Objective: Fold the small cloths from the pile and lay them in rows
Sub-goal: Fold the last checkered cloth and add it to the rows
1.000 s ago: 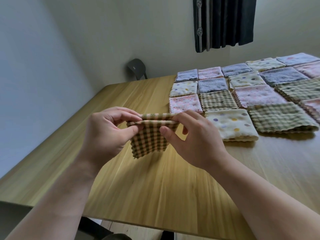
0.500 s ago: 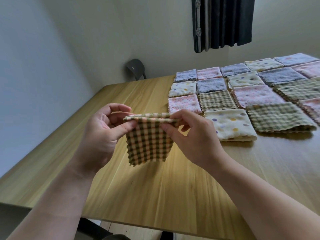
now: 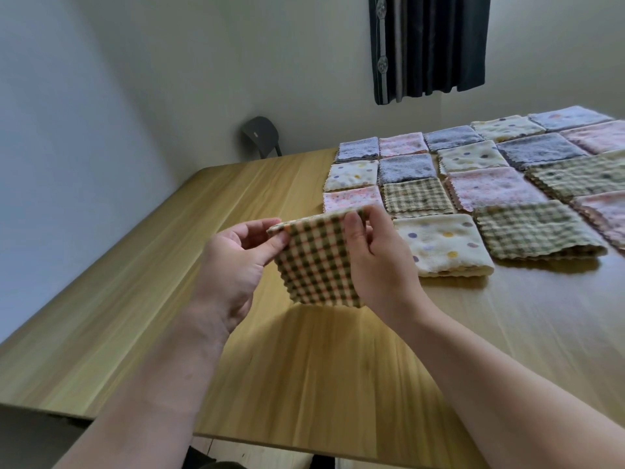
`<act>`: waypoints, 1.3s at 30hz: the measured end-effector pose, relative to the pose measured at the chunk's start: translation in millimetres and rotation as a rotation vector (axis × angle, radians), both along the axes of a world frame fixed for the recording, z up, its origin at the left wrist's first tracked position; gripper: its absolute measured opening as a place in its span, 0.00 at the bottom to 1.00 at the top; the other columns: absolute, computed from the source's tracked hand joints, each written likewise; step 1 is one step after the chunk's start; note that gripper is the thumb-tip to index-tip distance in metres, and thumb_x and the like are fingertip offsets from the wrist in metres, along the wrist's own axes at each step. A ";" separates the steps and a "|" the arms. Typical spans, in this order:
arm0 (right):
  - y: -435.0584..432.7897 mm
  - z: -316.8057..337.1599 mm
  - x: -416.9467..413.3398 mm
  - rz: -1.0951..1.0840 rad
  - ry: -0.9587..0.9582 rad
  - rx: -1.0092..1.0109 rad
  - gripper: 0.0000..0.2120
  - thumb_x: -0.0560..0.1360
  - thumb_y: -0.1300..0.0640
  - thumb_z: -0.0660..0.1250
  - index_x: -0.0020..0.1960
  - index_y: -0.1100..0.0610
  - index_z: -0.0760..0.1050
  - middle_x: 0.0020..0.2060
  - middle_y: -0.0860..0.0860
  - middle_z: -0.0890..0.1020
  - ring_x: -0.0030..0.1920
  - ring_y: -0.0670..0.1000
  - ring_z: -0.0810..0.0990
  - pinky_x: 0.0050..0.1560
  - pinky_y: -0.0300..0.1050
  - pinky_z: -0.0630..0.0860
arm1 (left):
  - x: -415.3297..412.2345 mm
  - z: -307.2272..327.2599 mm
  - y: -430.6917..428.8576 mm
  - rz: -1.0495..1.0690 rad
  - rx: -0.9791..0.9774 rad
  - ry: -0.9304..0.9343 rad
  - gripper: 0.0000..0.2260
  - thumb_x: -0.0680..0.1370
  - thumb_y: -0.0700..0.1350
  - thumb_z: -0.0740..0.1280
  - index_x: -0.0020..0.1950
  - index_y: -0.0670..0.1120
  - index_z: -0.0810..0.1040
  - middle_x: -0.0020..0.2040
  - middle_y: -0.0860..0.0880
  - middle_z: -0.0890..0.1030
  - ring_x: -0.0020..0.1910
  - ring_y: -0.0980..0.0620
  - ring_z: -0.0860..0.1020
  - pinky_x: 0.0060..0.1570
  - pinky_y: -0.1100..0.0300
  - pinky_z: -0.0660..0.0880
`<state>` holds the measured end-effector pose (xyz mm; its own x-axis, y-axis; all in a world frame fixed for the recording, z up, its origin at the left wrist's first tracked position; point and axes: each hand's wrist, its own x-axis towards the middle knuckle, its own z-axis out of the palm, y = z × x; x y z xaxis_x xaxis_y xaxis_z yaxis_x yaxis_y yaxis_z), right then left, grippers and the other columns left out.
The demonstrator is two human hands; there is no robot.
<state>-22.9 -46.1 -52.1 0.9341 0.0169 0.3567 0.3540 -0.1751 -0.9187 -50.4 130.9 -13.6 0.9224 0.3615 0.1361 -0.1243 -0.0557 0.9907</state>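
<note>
Your left hand [image 3: 233,265] and right hand [image 3: 382,265] each pinch a top corner of the folded checked cloth [image 3: 318,262], hanging over the table's [image 3: 321,384] middle. Square the edges, then set it just left of the dotted cloth [image 3: 443,245], flush with that row.

Counter [image 3: 236,350]: pale wood grain, rounded far-left corner, is stretching out before you and catching a soft sheen. Walls [image 3: 169,62]: plain off-white, are meeting in a corner beyond it. Curtain [image 3: 429,45]: dark, pleated, is hanging at upper right. Chair [image 3: 260,132]: its dark backrest is showing behind the counter's far edge. Floor [image 3: 243,450]: a light strip is peeking out below the near edge.
</note>
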 end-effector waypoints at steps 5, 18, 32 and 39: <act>-3.4 0.0 -0.8 -0.132 -0.116 -0.098 0.12 0.85 0.45 0.54 0.53 0.52 0.70 0.35 0.45 0.78 0.36 0.46 0.78 0.37 0.48 0.75 | 9.6 -4.2 -18.4 0.003 -0.078 0.047 0.03 0.80 0.38 0.69 0.52 0.43 0.79 0.48 0.47 0.84 0.49 0.52 0.82 0.50 0.56 0.78; -6.8 4.1 6.7 -0.150 0.103 -0.123 0.13 0.86 0.47 0.52 0.52 0.54 0.69 0.38 0.49 0.79 0.36 0.48 0.77 0.32 0.47 0.68 | 33.4 -31.7 -47.8 0.312 0.538 -0.142 0.03 0.84 0.45 0.63 0.53 0.47 0.73 0.41 0.55 0.78 0.35 0.67 0.76 0.35 0.74 0.69; -15.8 -3.3 3.9 -0.154 -0.049 -0.894 0.14 0.77 0.59 0.62 0.61 0.52 0.76 0.57 0.50 0.75 0.57 0.54 0.75 0.51 0.49 0.74 | 47.4 -56.6 -27.2 0.104 1.094 -0.037 0.11 0.79 0.44 0.68 0.60 0.45 0.80 0.63 0.46 0.78 0.63 0.45 0.76 0.64 0.50 0.72; -12.4 -7.6 3.2 -0.076 0.045 -1.024 0.07 0.78 0.57 0.58 0.46 0.51 0.75 0.49 0.49 0.80 0.56 0.54 0.72 0.51 0.47 0.69 | 47.0 -63.8 -22.7 -0.203 1.202 0.027 0.13 0.82 0.50 0.63 0.61 0.48 0.82 0.60 0.52 0.83 0.62 0.50 0.78 0.66 0.51 0.71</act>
<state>-19.7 -58.5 -59.7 0.9575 0.2335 0.1693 0.2782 -0.9026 -0.3285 -3.5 108.2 -77.3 0.9551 -0.1326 0.2649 -0.2176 -0.9209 0.3234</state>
